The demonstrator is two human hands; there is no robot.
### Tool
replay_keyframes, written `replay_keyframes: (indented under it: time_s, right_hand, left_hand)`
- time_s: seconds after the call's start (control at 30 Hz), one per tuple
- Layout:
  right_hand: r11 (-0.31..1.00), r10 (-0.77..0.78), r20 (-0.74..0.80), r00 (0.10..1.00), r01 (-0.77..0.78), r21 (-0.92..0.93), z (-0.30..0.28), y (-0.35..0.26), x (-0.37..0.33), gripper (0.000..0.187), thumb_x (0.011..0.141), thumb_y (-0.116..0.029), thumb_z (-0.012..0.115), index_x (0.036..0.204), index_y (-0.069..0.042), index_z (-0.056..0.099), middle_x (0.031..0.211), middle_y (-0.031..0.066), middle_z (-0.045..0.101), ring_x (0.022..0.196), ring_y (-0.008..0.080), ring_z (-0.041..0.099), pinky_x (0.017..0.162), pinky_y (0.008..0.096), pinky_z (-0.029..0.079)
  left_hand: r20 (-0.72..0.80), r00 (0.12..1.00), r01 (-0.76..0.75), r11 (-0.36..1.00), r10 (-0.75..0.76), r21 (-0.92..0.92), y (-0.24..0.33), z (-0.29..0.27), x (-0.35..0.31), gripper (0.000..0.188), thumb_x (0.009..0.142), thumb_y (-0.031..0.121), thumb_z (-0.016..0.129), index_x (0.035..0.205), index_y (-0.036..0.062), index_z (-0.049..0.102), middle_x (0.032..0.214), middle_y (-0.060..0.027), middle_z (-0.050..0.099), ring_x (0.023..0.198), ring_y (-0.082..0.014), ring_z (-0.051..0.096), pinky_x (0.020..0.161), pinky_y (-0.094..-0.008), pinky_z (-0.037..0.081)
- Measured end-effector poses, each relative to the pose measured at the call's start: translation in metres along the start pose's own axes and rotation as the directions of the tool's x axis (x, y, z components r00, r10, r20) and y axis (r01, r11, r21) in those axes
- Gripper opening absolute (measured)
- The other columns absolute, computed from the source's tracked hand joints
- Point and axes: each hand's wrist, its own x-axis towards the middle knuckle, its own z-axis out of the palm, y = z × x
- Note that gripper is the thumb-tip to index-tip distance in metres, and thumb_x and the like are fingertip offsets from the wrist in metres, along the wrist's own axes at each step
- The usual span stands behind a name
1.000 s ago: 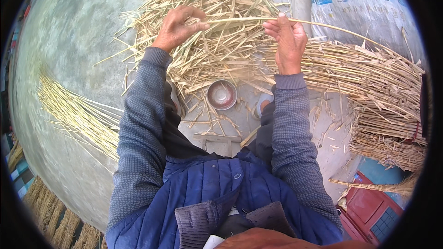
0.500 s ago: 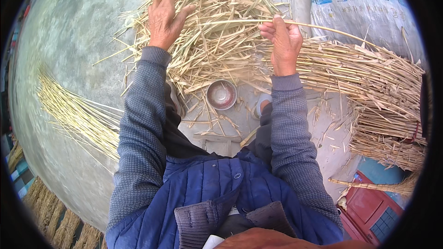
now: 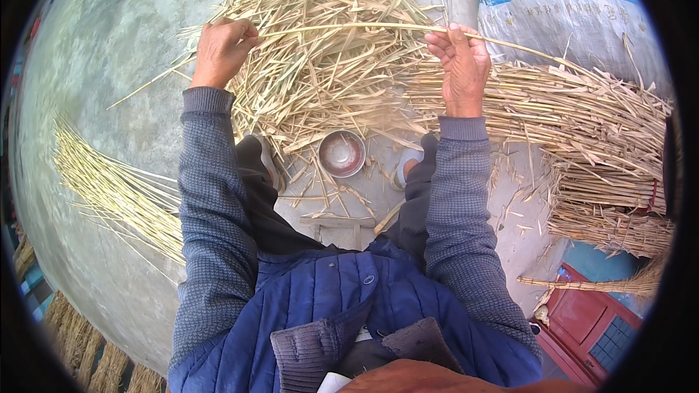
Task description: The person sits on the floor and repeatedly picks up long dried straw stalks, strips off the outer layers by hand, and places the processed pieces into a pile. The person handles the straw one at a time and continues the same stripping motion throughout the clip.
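Note:
A long, thin, pale straw stalk [image 3: 349,25] stretches across between my two hands and bows slightly upward. My right hand [image 3: 464,73] pinches it between thumb and forefinger, the other fingers curled loosely with the palm showing. Past that hand the stalk runs on to the right, over a thick stack of stalks [image 3: 553,113]. My left hand [image 3: 220,51] is closed at the stalk's left part, its back towards me; the fingertips are partly hidden. Below the stalk lies a heap of dry leaf husks and straw bits [image 3: 320,80].
A small metal bowl [image 3: 342,153] sits between my feet. At the left lies a bundle of pale, thin stalks [image 3: 120,182]. A white and blue sack [image 3: 568,29] stands at the far right. Lower right are a red door-like panel [image 3: 582,320] and a straw broom [image 3: 582,289].
My left hand has moved left and towards me, from open with fingers apart to closed at the stalk. The right hand keeps its pinch. The whole view has shifted slightly.

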Motion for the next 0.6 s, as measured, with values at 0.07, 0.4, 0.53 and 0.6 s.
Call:
replay_keyframes:
  time_s: [0.07,0.4,0.53,0.6]
  right_hand:
    - [1.0,0.006,0.022,1.0,-0.007,0.01,0.0,-0.001,-0.002,0.024,0.098,-0.018,0.067,0.105,0.001,0.056,0.09,0.0168,0.071,0.078,0.0221,0.073,0.066,0.0271,0.061]
    - [0.988,0.028,0.232,0.972,0.007,-0.152,0.052,0.021,-0.038,0.027,0.098,-0.024,0.067,0.101,0.002,0.059,0.086,0.0165,0.073,0.074,0.0206,0.074,0.064,0.0272,0.06]
    - [0.978,-0.001,0.24,0.971,0.051,-0.204,0.049,0.02,-0.037,0.027,0.099,-0.023,0.066,0.1,0.002,0.059,0.086,0.0165,0.073,0.074,0.0195,0.073,0.064,0.0259,0.059]
    - [0.979,-0.01,0.232,0.973,0.057,-0.197,0.048,0.023,-0.036,0.026,0.099,-0.022,0.066,0.099,0.002,0.059,0.085,0.0158,0.072,0.073,0.0184,0.073,0.062,0.025,0.058]
  left_hand:
    - [0.027,0.998,0.049,0.996,-0.051,0.076,0.001,-0.004,0.0,0.02,0.078,0.023,0.081,0.092,0.0106,0.073,0.093,-0.0044,0.073,0.095,-0.0231,0.065,0.089,-0.0393,0.043]
    - [-0.17,0.932,-0.361,0.868,0.32,-0.342,0.101,0.055,0.018,0.02,0.08,0.025,0.081,0.093,0.0099,0.076,0.092,-0.0041,0.073,0.089,-0.0212,0.066,0.085,-0.0358,0.045]
    - [-0.217,0.932,-0.356,0.852,0.291,-0.384,0.1,0.055,0.018,0.019,0.08,0.022,0.08,0.093,0.009,0.076,0.088,-0.0054,0.073,0.084,-0.0214,0.066,0.08,-0.0359,0.047]
    - [-0.167,0.965,-0.259,0.835,0.203,-0.486,0.1,0.051,0.017,0.014,0.084,0.02,0.08,0.09,0.009,0.076,0.088,-0.0043,0.074,0.082,-0.016,0.067,0.076,-0.0325,0.049]
